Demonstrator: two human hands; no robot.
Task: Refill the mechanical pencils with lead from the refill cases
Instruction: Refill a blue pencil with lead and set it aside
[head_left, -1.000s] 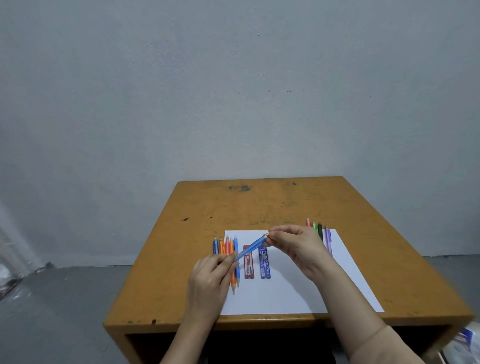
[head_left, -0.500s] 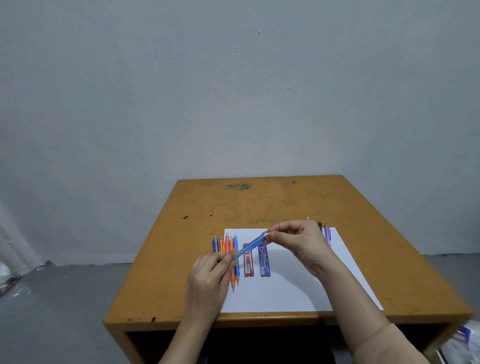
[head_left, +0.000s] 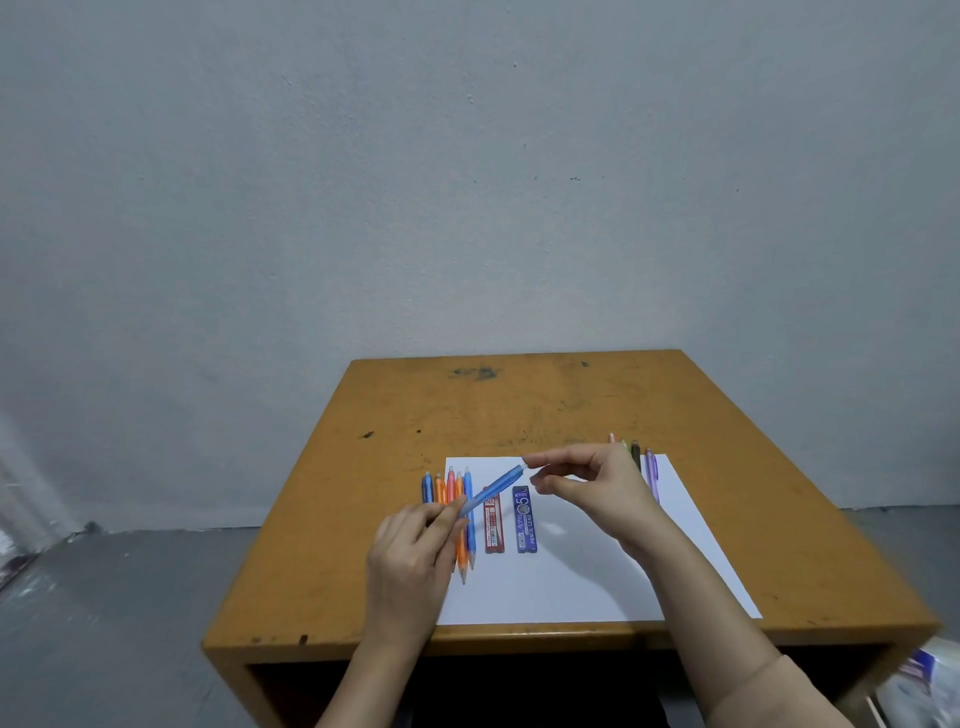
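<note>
Left hand (head_left: 410, 551) grips blue pencil (head_left: 493, 487) | right hand (head_left: 602, 488) at its end, grip unclear | refill cases (head_left: 523, 519) beneath

Soft, even light fills the scene. The white paper sheet (head_left: 587, 582) is the brightest patch and shows no glare. On the sheet, the right hand (head_left: 602, 488) throws only a pale, soft-edged shadow. Below the sheet's near edge, the opening under the table (head_left: 519, 405) falls to near black. Focus is sharpest over the sheet's left part: print on the blue refill case (head_left: 523, 518) is readable, and the blue pencil (head_left: 491, 488) shows no smear. Far right of and below the sheet, the corner blurs, and the table's edges splay with wide-angle stretch.
</note>
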